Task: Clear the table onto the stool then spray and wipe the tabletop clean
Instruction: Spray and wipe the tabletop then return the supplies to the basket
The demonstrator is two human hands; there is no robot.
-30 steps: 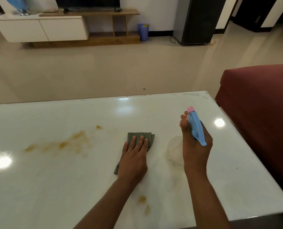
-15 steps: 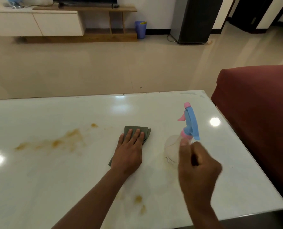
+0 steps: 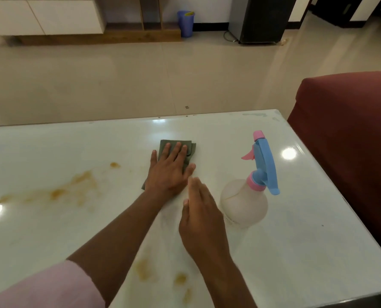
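My left hand [image 3: 170, 172] lies flat, fingers extended, pressing the folded green cloth [image 3: 186, 152] against the white desk [image 3: 296, 241] near its centre. My right hand [image 3: 201, 221] is released and empty, fingers straight, positioned just beside the left hand. The spray bottle [image 3: 249, 196] stands upright on the desk to the right of my right hand, not touching it. Brown stains [image 3: 74, 185] mark the desk left of the cloth; smaller stains [image 3: 180, 278] lie near the front edge. A red sofa [image 3: 351, 141] borders the desk's right side.
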